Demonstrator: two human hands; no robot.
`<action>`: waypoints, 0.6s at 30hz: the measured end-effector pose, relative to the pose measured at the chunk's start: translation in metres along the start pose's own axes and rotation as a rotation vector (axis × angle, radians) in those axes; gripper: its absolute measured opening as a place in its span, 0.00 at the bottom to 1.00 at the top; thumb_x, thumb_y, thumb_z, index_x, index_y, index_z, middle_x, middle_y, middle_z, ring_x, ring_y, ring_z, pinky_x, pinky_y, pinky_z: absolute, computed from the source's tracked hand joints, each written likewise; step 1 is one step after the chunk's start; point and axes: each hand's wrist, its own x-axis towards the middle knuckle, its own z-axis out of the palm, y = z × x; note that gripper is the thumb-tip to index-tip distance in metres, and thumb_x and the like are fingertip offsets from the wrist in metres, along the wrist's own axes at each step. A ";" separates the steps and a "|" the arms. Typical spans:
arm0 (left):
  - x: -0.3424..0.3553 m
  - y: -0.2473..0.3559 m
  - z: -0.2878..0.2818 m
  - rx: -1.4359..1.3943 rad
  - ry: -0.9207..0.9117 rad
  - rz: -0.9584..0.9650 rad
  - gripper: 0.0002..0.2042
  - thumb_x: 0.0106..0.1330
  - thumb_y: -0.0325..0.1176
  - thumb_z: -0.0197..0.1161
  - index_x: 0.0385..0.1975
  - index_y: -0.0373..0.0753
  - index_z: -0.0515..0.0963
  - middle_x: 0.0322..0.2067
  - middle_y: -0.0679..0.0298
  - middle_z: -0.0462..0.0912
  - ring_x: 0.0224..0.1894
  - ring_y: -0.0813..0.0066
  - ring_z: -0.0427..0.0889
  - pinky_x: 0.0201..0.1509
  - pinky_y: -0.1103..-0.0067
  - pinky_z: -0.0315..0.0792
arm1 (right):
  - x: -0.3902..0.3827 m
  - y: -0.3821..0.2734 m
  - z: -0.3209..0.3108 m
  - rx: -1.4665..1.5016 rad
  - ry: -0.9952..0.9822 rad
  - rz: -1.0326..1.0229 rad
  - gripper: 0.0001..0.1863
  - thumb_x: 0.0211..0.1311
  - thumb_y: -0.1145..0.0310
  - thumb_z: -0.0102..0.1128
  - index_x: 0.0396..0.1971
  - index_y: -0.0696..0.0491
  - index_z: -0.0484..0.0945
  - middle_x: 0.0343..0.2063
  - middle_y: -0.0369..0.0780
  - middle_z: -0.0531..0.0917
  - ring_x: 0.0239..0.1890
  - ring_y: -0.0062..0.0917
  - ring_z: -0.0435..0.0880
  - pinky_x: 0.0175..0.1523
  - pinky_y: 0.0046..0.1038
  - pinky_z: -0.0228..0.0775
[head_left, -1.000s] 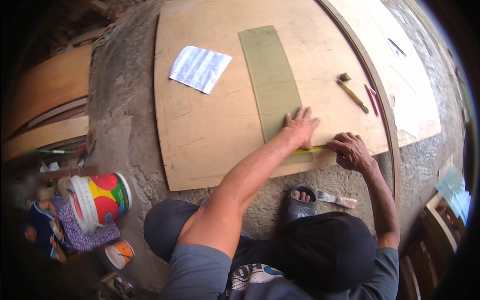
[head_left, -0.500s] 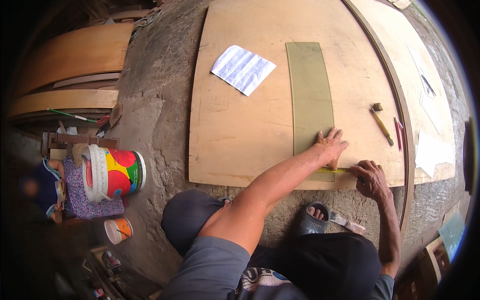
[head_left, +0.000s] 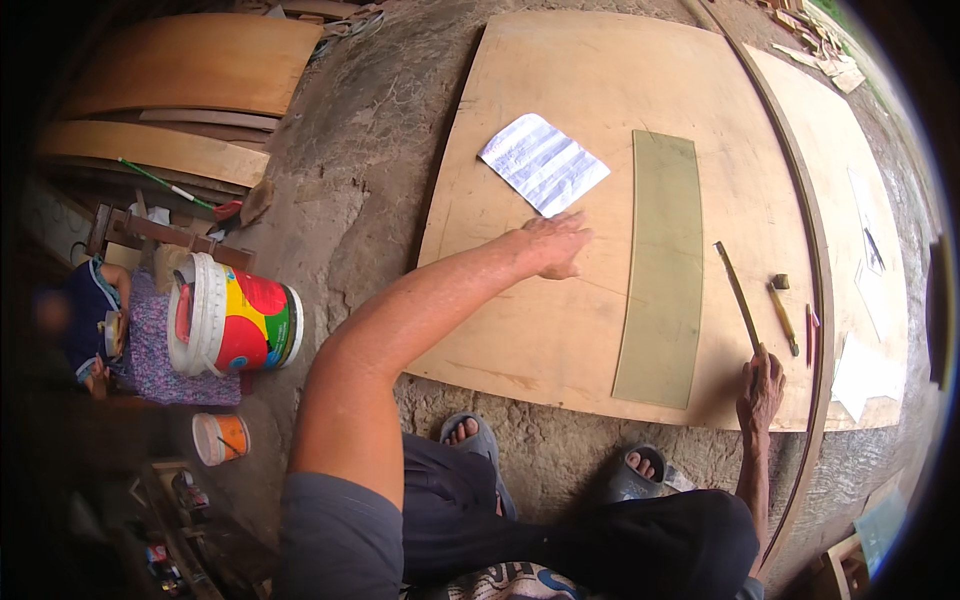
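Note:
A long greenish strip of glass lies lengthwise on a large plywood sheet. My left hand is over the sheet at the left of the strip, its fingers stretched out, holding nothing. Its fingers are beside the lower corner of a creased, written paper; whether they touch it I cannot tell. To the right of the strip, my right hand is closed on a tape measure whose extended blade points away from me. The case is hidden in the fingers.
A yellow-handled glass cutter-like tool and red pencils lie right of the tape. A long wooden strip crosses the sheet's right side. Paint buckets stand left, near a seated person. Pale paper pieces lie far right.
My left hand has left the glass strip and moved left toward the paper. The tape measure has come off the strip's near end, and its blade now points away from me. The view has shifted.

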 end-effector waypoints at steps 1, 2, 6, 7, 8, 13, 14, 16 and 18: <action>-0.011 -0.016 0.002 0.023 -0.085 -0.057 0.36 0.68 0.44 0.65 0.73 0.41 0.60 0.77 0.51 0.51 0.78 0.55 0.53 0.77 0.59 0.60 | 0.005 0.001 0.009 -0.049 0.063 0.024 0.25 0.72 0.60 0.56 0.67 0.45 0.71 0.60 0.44 0.75 0.58 0.45 0.74 0.58 0.48 0.68; -0.021 -0.033 0.005 0.042 -0.184 -0.120 0.36 0.67 0.43 0.66 0.73 0.41 0.60 0.77 0.51 0.51 0.78 0.55 0.53 0.77 0.59 0.60 | 0.007 0.002 0.017 -0.055 0.112 0.020 0.25 0.72 0.59 0.57 0.67 0.44 0.72 0.60 0.44 0.75 0.59 0.45 0.74 0.58 0.49 0.68; -0.050 -0.084 0.033 0.013 -0.249 -0.229 0.37 0.68 0.44 0.65 0.75 0.41 0.58 0.78 0.52 0.50 0.79 0.56 0.53 0.78 0.61 0.58 | 0.011 0.003 0.035 -0.249 0.184 0.123 0.26 0.69 0.57 0.60 0.67 0.38 0.72 0.62 0.42 0.74 0.61 0.44 0.73 0.56 0.52 0.71; -0.052 -0.095 0.040 -0.003 -0.255 -0.248 0.38 0.68 0.44 0.65 0.75 0.41 0.57 0.78 0.52 0.50 0.79 0.56 0.52 0.79 0.62 0.58 | 0.011 0.002 0.038 -0.284 0.170 0.144 0.26 0.69 0.57 0.60 0.67 0.38 0.72 0.62 0.42 0.74 0.62 0.44 0.73 0.56 0.52 0.71; -0.051 -0.103 0.047 -0.057 -0.182 -0.256 0.38 0.69 0.45 0.64 0.76 0.42 0.56 0.78 0.52 0.49 0.79 0.55 0.52 0.79 0.62 0.57 | 0.011 0.001 0.040 -0.319 0.155 0.165 0.27 0.69 0.57 0.60 0.67 0.37 0.72 0.62 0.42 0.74 0.62 0.44 0.73 0.55 0.52 0.72; -0.027 -0.127 0.073 -0.362 0.057 -0.375 0.41 0.69 0.46 0.62 0.78 0.43 0.49 0.79 0.52 0.45 0.80 0.55 0.50 0.80 0.63 0.53 | 0.014 -0.005 0.046 -0.269 0.309 0.137 0.24 0.69 0.59 0.59 0.64 0.39 0.75 0.60 0.43 0.77 0.61 0.45 0.75 0.59 0.49 0.71; -0.021 -0.130 0.074 -0.367 0.079 -0.385 0.40 0.70 0.44 0.61 0.78 0.44 0.49 0.79 0.52 0.45 0.80 0.54 0.49 0.80 0.62 0.54 | 0.014 -0.005 0.047 -0.281 0.347 0.103 0.23 0.70 0.59 0.59 0.64 0.39 0.75 0.60 0.44 0.77 0.61 0.45 0.75 0.60 0.48 0.70; -0.008 -0.135 0.072 -0.377 0.114 -0.413 0.38 0.71 0.40 0.60 0.78 0.45 0.49 0.79 0.52 0.45 0.80 0.54 0.48 0.79 0.59 0.55 | 0.015 -0.006 0.049 -0.294 0.368 0.086 0.22 0.70 0.59 0.58 0.63 0.41 0.76 0.59 0.44 0.78 0.60 0.44 0.75 0.62 0.46 0.68; 0.003 -0.141 0.069 -0.399 0.121 -0.449 0.41 0.70 0.42 0.61 0.79 0.45 0.47 0.79 0.51 0.44 0.80 0.53 0.47 0.80 0.60 0.53 | 0.014 -0.004 0.049 -0.309 0.350 0.105 0.22 0.71 0.60 0.57 0.63 0.43 0.76 0.58 0.44 0.78 0.60 0.42 0.76 0.63 0.45 0.66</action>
